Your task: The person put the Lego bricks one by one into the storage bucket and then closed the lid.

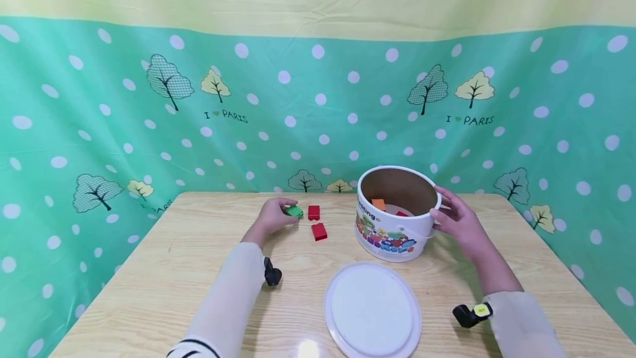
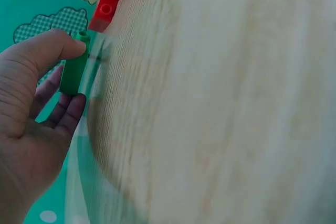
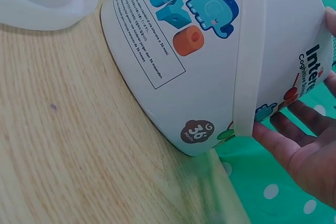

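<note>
My left hand point(image 1: 273, 215) pinches a green toy brick point(image 1: 293, 211) between thumb and fingers, low over the table. In the left wrist view the green brick point(image 2: 75, 66) stands tilted between thumb and fingers, its studs near the thumb. Just right of that hand lie two red bricks, one farther back point(image 1: 314, 212) and one nearer point(image 1: 319, 231). My right hand point(image 1: 459, 220) holds the right side of a white printed bucket point(image 1: 392, 236), thumb and fingers at its rim. Inside the bucket an orange brick point(image 1: 379, 204) and part of a red brick point(image 1: 402, 214) show.
A round white lid point(image 1: 371, 311) lies on the wooden table point(image 1: 199, 247) in front of the bucket. Behind the table's back edge hangs a green dotted curtain point(image 1: 318, 142) with printed trees. The bucket's white handle point(image 3: 251, 56) hangs down its side.
</note>
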The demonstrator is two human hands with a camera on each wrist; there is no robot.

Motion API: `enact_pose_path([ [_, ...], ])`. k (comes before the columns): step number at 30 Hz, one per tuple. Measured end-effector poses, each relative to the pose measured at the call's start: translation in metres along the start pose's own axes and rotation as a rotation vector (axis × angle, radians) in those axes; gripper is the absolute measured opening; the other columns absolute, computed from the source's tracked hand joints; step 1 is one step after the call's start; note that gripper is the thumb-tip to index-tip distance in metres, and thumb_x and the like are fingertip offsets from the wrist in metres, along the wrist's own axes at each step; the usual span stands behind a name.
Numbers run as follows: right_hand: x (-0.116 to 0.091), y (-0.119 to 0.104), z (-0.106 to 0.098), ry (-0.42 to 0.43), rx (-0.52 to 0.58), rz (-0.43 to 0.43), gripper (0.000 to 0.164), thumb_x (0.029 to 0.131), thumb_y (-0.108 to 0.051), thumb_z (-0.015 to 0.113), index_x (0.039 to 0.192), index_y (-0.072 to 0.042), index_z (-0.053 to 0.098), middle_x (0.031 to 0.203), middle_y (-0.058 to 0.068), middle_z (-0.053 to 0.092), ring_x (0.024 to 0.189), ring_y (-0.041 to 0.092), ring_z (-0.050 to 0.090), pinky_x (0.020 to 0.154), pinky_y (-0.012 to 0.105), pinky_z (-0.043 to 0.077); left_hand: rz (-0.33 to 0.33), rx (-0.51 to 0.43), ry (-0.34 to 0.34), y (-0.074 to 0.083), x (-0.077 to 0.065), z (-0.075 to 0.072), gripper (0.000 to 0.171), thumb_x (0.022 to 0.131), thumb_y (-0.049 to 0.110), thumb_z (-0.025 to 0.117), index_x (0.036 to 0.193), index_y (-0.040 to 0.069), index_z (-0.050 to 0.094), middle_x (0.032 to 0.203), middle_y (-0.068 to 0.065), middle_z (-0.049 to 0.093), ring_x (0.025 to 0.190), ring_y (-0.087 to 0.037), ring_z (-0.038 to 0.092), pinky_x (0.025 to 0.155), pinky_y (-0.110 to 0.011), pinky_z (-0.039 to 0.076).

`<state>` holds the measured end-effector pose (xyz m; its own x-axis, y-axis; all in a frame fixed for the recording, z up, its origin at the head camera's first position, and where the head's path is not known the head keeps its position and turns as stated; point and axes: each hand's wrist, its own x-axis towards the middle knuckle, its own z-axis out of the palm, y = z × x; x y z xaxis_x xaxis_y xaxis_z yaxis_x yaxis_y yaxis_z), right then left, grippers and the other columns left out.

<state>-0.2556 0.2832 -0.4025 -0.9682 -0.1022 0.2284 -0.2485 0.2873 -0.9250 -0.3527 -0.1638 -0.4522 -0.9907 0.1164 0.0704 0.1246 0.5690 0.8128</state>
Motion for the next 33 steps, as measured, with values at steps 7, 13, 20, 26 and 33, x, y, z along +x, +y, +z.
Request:
enact_pose_path([
  [7,0.0,0.002,-0.001,0.008,0.0,-0.002,0.069,0.099,-0.031,0.058,0.156,-0.019,0.022,0.15,0.027,0.029,0.131,0.047,0.037,0.089,0.048,0.051,0.03,-0.074,-0.03,0.006,-0.012,0.004,0.047,0.076,0.005,0.079,0.122,0.005,0.068,0.124,-0.009,0.061,0.098,-0.023,0.057,0.08,-0.031,0.053],
  [13,0.0,0.002,-0.002,0.012,0.005,-0.002,0.068,0.099,-0.029,0.058,0.156,-0.019,0.023,0.149,0.027,0.03,0.131,0.048,0.036,0.089,0.045,0.052,0.081,-0.096,-0.052,0.008,-0.019,0.007,0.042,0.077,0.005,0.079,0.118,0.006,0.071,0.124,-0.007,0.062,0.101,-0.024,0.057,0.083,-0.033,0.052],
  [20,0.0,0.002,-0.001,0.012,0.009,-0.011,0.066,0.099,-0.029,0.058,0.156,-0.018,0.025,0.148,0.027,0.031,0.127,0.041,0.042,0.087,0.041,0.054,0.097,-0.134,-0.047,0.012,-0.025,0.007,0.042,0.076,0.003,0.079,0.117,0.006,0.071,0.12,-0.006,0.063,0.099,-0.024,0.058,0.084,-0.033,0.052],
  [26,-0.001,-0.001,0.002,0.009,0.024,-0.009,0.066,0.099,-0.027,0.058,0.155,-0.017,0.025,0.148,0.027,0.032,0.129,0.045,0.039,0.09,0.048,0.051,0.114,-0.174,-0.054,0.017,-0.029,0.005,0.042,0.075,0.002,0.078,0.117,0.004,0.07,0.121,-0.008,0.061,0.098,-0.024,0.06,0.081,-0.03,0.053],
  [33,0.0,0.001,0.002,0.014,0.029,0.008,0.069,0.098,-0.03,0.06,0.156,-0.018,0.024,0.149,0.027,0.031,0.131,0.047,0.037,0.091,0.051,0.049,0.139,-0.223,-0.079,0.028,-0.031,0.004,0.048,0.073,0.008,0.084,0.119,0.004,0.069,0.128,-0.009,0.058,0.097,-0.023,0.06,0.083,-0.033,0.053],
])
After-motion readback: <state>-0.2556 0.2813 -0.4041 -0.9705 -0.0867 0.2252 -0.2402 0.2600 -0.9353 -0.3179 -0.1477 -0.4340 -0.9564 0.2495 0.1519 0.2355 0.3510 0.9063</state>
